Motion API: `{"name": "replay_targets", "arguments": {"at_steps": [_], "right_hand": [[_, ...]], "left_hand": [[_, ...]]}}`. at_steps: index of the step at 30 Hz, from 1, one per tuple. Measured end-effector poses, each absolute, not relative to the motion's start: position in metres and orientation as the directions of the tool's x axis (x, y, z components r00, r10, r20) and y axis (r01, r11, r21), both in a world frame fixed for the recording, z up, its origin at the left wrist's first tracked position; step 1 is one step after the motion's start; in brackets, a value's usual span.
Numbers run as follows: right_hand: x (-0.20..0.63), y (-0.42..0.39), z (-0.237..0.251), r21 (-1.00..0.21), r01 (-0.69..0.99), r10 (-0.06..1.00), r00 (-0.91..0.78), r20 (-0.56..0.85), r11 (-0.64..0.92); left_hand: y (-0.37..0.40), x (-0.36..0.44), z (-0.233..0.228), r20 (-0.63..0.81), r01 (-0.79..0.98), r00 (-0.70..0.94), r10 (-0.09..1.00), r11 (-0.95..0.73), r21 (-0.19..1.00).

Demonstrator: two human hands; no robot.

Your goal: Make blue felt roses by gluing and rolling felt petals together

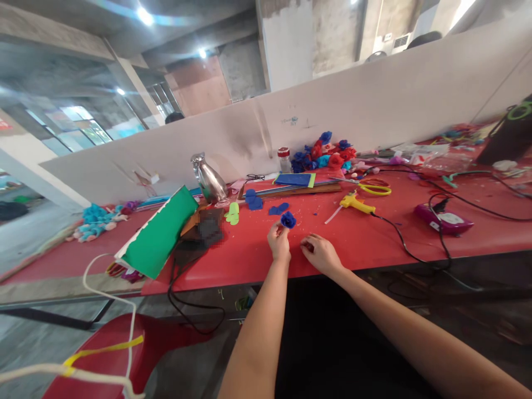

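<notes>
My left hand (279,240) is closed, pinching a small dark blue artificial flower (288,220) at its base, with the bloom facing up. Beside it, just above the red tabletop, my right hand (322,253) is loosely curled, its thumb and fingertips a little apart with nothing visible between them. Beyond the flower lie loose blue petal pieces (279,209) and a stack of blue petals (254,200). Light green petal pieces (233,213) are to the left. A yellow glue gun (356,203) with a glue stick by it rests at the right.
Yellow-handled scissors (375,188) lie behind the glue gun. A heap of red and blue flowers (324,152) and a jar (284,160) stand near the partition. Left are a metal jug (208,178) and a green box (160,235). Cables trail from a purple power strip (444,219).
</notes>
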State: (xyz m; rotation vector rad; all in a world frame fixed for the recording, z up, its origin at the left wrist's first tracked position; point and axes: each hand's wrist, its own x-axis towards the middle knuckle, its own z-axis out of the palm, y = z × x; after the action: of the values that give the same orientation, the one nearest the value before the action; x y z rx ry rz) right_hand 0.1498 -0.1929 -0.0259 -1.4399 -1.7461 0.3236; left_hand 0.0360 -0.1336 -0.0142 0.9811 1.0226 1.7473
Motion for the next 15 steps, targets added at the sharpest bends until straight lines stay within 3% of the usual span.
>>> {"name": "replay_targets", "arguments": {"at_steps": [15], "right_hand": [[0.1513, -0.1904, -0.0258, -0.695, 0.646, 0.915, -0.014, 0.403, 0.316]], "left_hand": [[-0.1333, 0.0369, -0.0173, 0.185, -0.282, -0.238, 0.953, -0.25, 0.926]]}}
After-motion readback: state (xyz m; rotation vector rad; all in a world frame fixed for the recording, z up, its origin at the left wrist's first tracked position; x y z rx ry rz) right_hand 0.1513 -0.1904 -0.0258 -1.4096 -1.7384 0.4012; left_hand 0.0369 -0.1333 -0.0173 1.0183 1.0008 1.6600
